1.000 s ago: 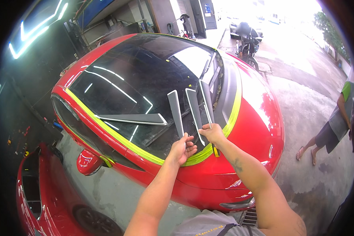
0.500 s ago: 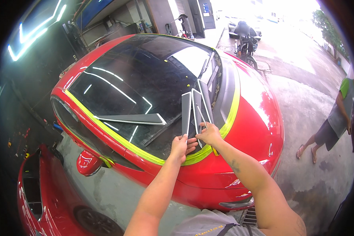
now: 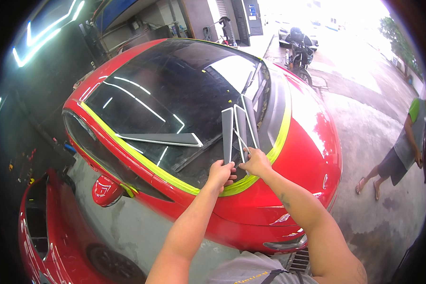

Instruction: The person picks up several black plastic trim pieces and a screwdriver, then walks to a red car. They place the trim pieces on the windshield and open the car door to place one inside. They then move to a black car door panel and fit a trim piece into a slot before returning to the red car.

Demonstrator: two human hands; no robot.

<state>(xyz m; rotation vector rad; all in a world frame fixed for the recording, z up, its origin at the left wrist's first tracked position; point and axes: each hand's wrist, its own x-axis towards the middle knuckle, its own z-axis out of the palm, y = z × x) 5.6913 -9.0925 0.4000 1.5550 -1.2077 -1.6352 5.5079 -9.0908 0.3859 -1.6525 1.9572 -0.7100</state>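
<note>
pointing away over the near part of the windshield (image 3: 175,90), a dark wedge-shaped strip (image 3: 227,132) had its near end in the left hand (image 3: 220,175), whose grip was clamped on it. just to the right, the right hand (image 3: 257,163) had its grip pinched on a thin rod (image 3: 241,140) slanting toward that strip. two similar strips (image 3: 251,124) stood close on its right; another strip (image 3: 163,139) lay well apart to the left, on the glass. yellow-green tape (image 3: 143,162) edged the windshield of the red car (image 3: 312,165). a motorcycle (image 3: 299,57) stood far off, and a person (image 3: 402,146) at right.
</note>
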